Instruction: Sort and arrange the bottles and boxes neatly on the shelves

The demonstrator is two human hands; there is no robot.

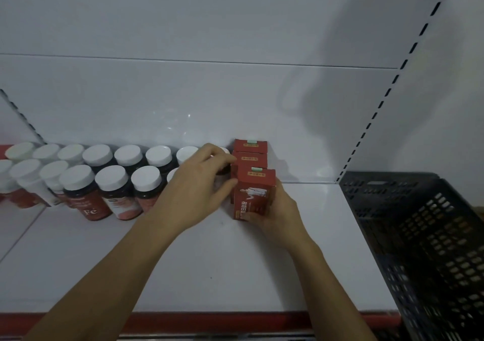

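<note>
Shelf (235, 262): white-capped bottles (112, 181) stand in two rows on the left. Three red boxes form a single file running front to back, just beside the last bottles.

Rear red box (250, 145) stands by the back panel. Middle red box (251, 158) is directly in front of it. Front red box (255, 191) is upright on the shelf and close against the middle one, though slightly skewed. Judgement: like goes with like, and the front box is being squared into the file.

Right hand (277, 210): fingers wrap the lower front and right side of the front red box, a firm grasp.

Left hand (199, 183): loosely spread and enclosing nothing. Its thumb rests on the front box's left face and its fingertips (230, 158) reach the middle box's left edge, probably as a guide to keep the boxes in line.

Black crate (419, 236) sits at the right end of the shelf.
</note>
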